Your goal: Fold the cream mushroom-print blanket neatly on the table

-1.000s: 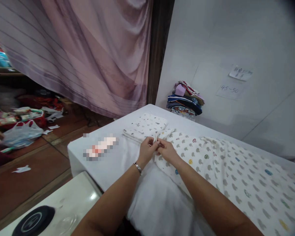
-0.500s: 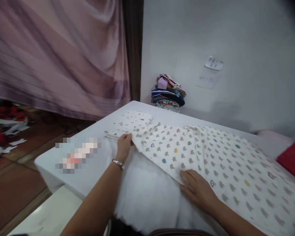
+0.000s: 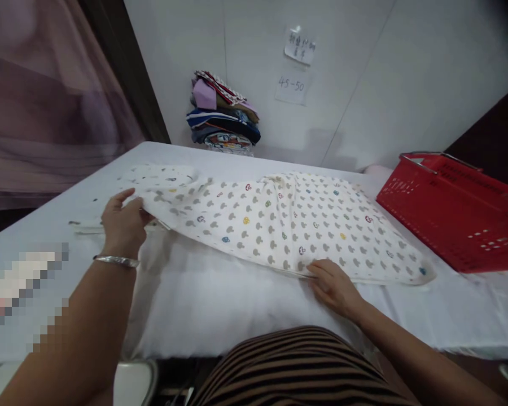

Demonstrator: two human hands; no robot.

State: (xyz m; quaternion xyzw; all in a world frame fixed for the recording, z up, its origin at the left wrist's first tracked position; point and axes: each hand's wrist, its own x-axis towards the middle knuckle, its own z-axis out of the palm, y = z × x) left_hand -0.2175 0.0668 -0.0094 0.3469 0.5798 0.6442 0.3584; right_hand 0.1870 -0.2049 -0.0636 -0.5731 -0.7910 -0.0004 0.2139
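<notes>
A white cloth [image 3: 254, 225] printed with grey and coloured mushrooms lies spread across the white-covered table, with a crease near its middle. My left hand [image 3: 125, 223], with a silver bangle at the wrist, pinches its left end and lifts that corner a little. At the cloth's near edge, right of the middle, my right hand [image 3: 334, 287] grips the border between thumb and fingers. Partly under the cloth's left end is a folded white fabric [image 3: 156, 173] with a sparser small print; my left hand covers part of it.
A red plastic basket [image 3: 452, 214] with metal handles stands at the right. Several folded fabrics [image 3: 224, 115] are stacked behind the table's far edge, against the wall. Paper notes [image 3: 291, 89] hang there. A pink curtain [image 3: 46, 101] hangs at the left. A blurred patch covers something on the table's left.
The view has swung right, bringing the red basket fully into sight. My left hand has raised the cloth's left corner slightly. My right hand stays at the near edge.
</notes>
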